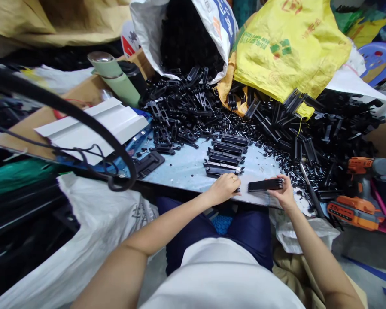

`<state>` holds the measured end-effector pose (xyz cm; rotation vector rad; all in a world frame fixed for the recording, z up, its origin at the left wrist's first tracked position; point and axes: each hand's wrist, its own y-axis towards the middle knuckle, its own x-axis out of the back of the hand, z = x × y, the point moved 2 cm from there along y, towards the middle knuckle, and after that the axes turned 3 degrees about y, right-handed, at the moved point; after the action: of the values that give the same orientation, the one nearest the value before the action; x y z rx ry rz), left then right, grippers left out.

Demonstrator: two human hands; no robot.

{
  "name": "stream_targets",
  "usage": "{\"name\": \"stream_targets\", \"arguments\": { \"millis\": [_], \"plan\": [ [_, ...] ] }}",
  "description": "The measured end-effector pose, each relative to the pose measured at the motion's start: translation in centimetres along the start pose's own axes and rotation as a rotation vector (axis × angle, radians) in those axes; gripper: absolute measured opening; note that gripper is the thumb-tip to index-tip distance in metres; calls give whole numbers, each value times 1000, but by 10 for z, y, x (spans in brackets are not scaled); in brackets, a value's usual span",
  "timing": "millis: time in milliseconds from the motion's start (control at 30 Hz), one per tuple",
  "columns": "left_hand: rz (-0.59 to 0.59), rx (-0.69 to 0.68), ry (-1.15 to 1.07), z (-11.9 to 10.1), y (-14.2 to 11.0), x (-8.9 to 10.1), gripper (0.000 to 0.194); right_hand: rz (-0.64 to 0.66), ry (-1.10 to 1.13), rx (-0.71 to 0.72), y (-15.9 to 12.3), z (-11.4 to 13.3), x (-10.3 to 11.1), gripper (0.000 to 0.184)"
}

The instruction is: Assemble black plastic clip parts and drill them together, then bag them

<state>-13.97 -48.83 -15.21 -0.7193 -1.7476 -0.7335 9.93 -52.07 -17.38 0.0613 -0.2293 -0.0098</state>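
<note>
At the near edge of a pale blue work surface (183, 171), a long black part (262, 186) lies nearly level in the right hand (285, 193). It is slim, straight and roughly rectangular, with a matte dark face along its length and a notched, prong-like end at the fingers. Its other end points toward the left hand (224, 188), just above a paler patch of the surface. The right hand's grip is narrow, with thumb and fingers pinched around the notched end.

The left hand, a ring on one finger, is at the near end of a row of similar black parts (229, 148). Its fingers are bent close together over a small dark piece (238, 189); whether they grip it, I cannot tell. The row's parts lie side by side, crosswise, and one shows a bright whitish strip.

Beyond the row spreads a heap of loose black pieces (180, 107), below an open white sack (226, 38) and a yellow sack (283, 51). To the right is an orange and grey cordless drill (360, 193).
</note>
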Motion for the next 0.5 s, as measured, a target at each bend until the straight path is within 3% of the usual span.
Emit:
{"name": "stream_targets", "arguments": {
  "millis": [133, 200, 300, 400, 500],
  "plan": [
    [-62, 47, -91, 4, -1, -29, 30, 110, -462, 152, -13, -3, 31, 32],
    [-36, 111, -109, 7, 0, -38, 33, 197, -626, 213, -13, -1, 25, 34],
    [1, 279, -136, 13, 5, -43, 31, 244, -741, 256, -6, 5, -2, 41],
    [-70, 352, -246, 17, 7, -37, 25, 183, -636, 194, 5, 14, -30, 42],
    [-273, 293, -434, 11, 4, -28, 27, 122, -290, -12, 13, 20, -50, 51]
  ]
}}
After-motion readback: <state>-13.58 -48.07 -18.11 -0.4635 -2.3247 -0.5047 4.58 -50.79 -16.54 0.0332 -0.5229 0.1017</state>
